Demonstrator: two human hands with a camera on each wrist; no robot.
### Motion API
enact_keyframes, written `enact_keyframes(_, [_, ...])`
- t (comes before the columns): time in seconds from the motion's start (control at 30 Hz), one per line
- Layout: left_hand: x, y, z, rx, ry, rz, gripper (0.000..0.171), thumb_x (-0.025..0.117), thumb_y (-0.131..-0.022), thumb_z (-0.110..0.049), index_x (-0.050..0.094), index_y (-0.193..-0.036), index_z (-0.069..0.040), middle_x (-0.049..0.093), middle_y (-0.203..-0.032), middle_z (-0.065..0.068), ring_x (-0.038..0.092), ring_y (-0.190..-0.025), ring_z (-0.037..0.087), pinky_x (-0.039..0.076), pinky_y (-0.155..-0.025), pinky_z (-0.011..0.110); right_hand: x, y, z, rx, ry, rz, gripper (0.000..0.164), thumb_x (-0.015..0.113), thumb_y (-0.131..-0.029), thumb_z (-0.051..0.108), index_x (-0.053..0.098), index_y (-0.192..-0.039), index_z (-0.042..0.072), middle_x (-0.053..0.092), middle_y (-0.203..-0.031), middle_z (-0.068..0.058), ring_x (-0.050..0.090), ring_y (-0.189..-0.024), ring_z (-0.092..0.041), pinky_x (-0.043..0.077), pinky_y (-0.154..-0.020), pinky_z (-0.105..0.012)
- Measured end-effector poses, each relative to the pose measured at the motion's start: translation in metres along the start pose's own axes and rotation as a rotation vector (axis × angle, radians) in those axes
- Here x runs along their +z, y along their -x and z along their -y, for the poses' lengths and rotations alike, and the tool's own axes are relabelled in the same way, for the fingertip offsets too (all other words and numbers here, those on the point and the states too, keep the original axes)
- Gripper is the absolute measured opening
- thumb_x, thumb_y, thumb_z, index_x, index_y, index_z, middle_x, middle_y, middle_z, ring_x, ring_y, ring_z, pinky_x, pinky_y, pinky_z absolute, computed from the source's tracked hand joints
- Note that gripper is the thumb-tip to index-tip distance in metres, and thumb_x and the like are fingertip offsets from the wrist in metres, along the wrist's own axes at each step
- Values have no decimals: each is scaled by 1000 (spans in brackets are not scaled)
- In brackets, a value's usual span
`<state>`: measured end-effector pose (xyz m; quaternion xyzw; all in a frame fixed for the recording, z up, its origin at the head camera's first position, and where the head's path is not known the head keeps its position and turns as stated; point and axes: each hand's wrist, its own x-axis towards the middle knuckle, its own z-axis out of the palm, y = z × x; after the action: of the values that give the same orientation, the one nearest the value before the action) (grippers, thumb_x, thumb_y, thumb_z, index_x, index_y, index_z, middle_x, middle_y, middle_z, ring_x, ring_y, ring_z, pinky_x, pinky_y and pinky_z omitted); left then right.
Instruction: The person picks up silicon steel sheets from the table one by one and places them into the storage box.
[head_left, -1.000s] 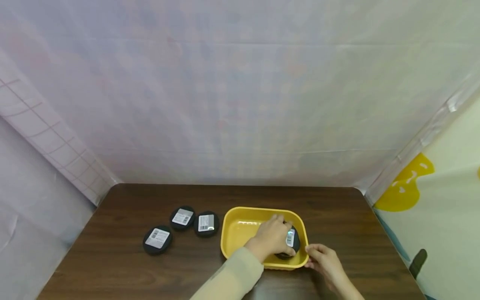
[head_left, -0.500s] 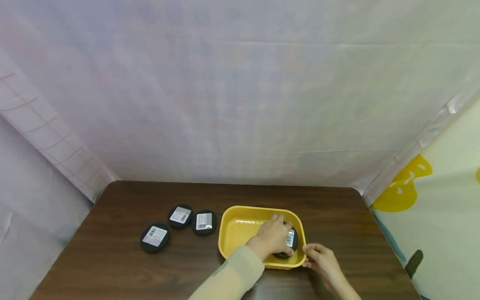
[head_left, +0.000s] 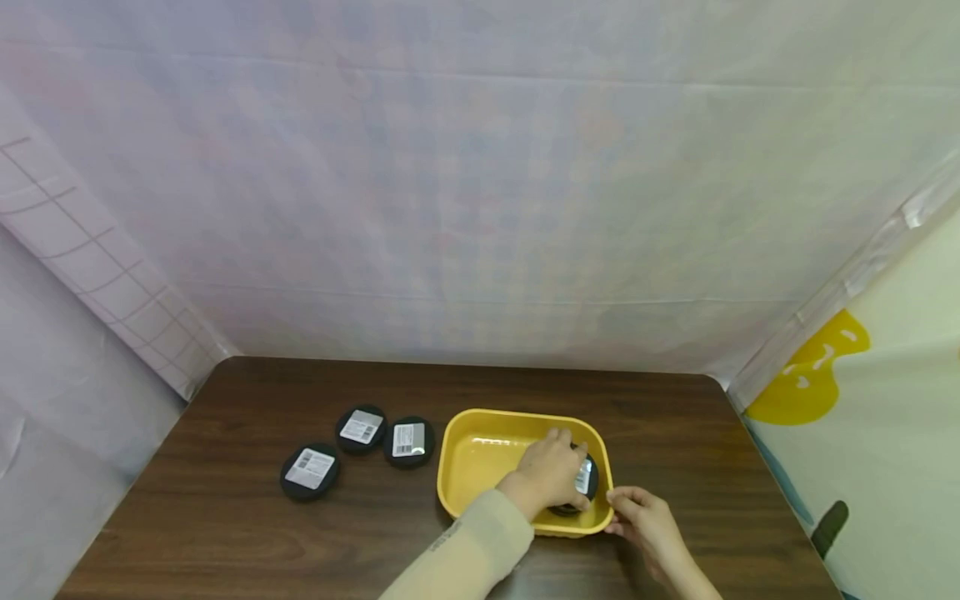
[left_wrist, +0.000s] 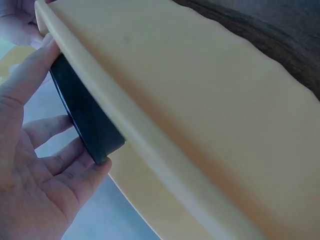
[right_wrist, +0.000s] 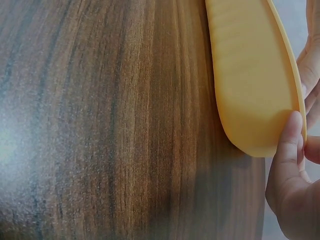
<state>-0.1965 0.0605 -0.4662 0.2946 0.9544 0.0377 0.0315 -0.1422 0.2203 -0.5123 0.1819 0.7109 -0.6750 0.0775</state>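
Note:
Inside the right end of a yellow plastic basin (head_left: 472, 468), my left hand (head_left: 550, 472) grips a black round disc (head_left: 591, 478) with a white barcode label on top. The left wrist view shows the thumb and fingers spread around the rim of this disc (left_wrist: 84, 112), part of which is hidden behind the basin's wall. My right hand (head_left: 647, 527) pinches the basin's near right corner. In the right wrist view its fingers (right_wrist: 287, 142) lie along the outside of the basin wall (right_wrist: 252, 85), close under the rim.
Left of the basin, three similar labelled black discs lie flat on the dark wooden table (head_left: 225, 533): a near-left disc (head_left: 310, 472), a back disc (head_left: 361, 429) and a disc (head_left: 409, 442) beside the basin. A pale curtain (head_left: 480, 208) hangs behind the table.
Both hands, the basin and the discs keep their places relative to each other. Only the head view has shifted slightly.

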Motion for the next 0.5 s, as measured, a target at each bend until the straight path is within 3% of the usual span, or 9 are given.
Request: enact_keyframes(0.5, [5, 0, -1, -11, -9, 8, 92, 73, -60, -65, 49, -137, -20, 51, -122, 1, 46, -107, 13, 47, -82, 21, 0, -2, -1, -3, 20, 2, 26, 54, -90, 5, 55, -105, -17, 57, -77, -10, 57, -66, -15, 55, -61, -27])
